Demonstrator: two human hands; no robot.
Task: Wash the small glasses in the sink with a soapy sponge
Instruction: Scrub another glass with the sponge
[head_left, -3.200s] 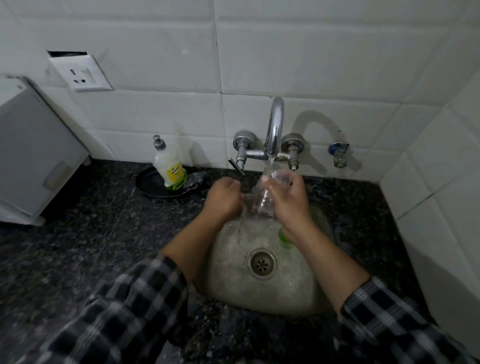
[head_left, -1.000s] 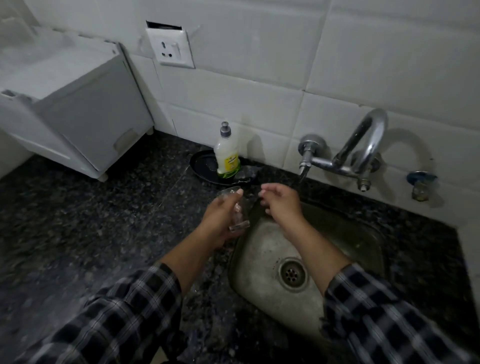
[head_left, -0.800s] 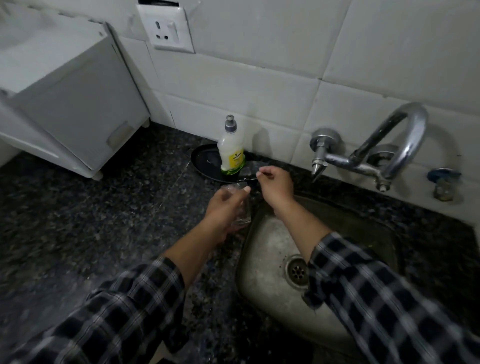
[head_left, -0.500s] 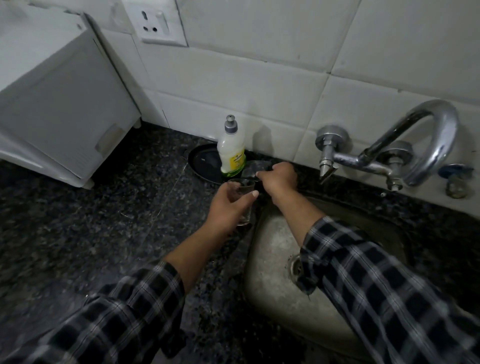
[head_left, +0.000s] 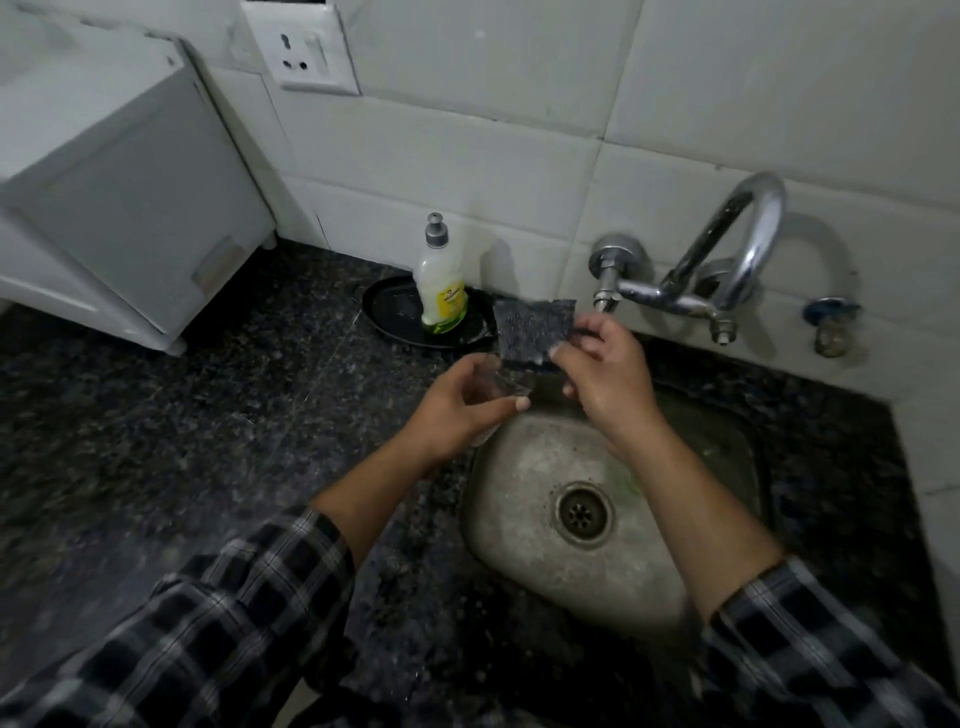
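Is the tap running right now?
Off, as far as visible: no stream falls from the tap spout above the sink.

bottle (head_left: 441, 280) on tray (head_left: 387, 312), left of tap (head_left: 727, 260)

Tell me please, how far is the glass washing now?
Done: a scrub pad has been picked up in the right hand, and the left hand holds a small glass at the sink edge. In hand: bringing the pad to the glass. Left: scrubbing and rinsing; no water runs from the tap, and the dish soap bottle stands untouched.
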